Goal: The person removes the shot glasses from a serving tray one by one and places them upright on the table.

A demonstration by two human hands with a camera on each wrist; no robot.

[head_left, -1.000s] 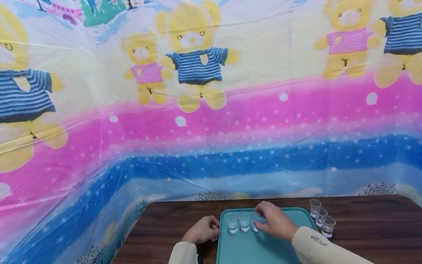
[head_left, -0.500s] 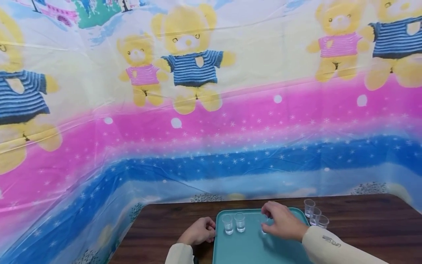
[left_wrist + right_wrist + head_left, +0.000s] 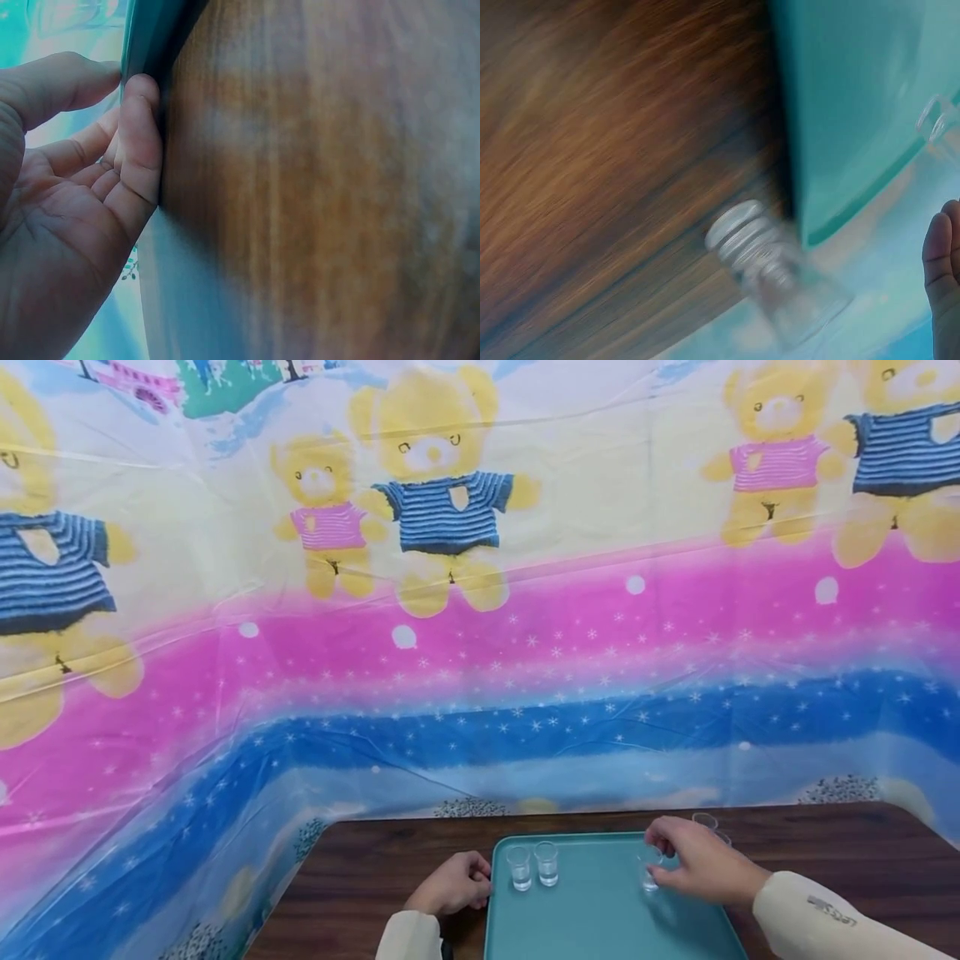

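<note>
A small clear shot glass (image 3: pixel 649 875) with some clear liquid is in my right hand (image 3: pixel 701 862), thumb and fingers round it, over the right part of a teal tray (image 3: pixel 592 918). Two more such glasses, a left one (image 3: pixel 519 870) and a right one (image 3: pixel 547 865), stand side by side at the tray's back left. My left hand (image 3: pixel 453 885) is at the tray's left edge; in the left wrist view its thumb and a finger pinch the rim (image 3: pixel 135 52). The right wrist view catches only some fingers (image 3: pixel 941 262) of the right hand.
Beyond the tray's right edge, several shot glasses (image 3: pixel 761 262) stand in a row on the dark wooden table (image 3: pixel 375 877); in the head view my right hand mostly hides them, leaving a rim (image 3: pixel 705 820) showing. A bear-print cloth (image 3: pixel 480 727) hangs behind the table.
My right hand has carried the third shot glass of the row rightward across the tray, away from the other two. The left hand has stayed at the tray's edge.
</note>
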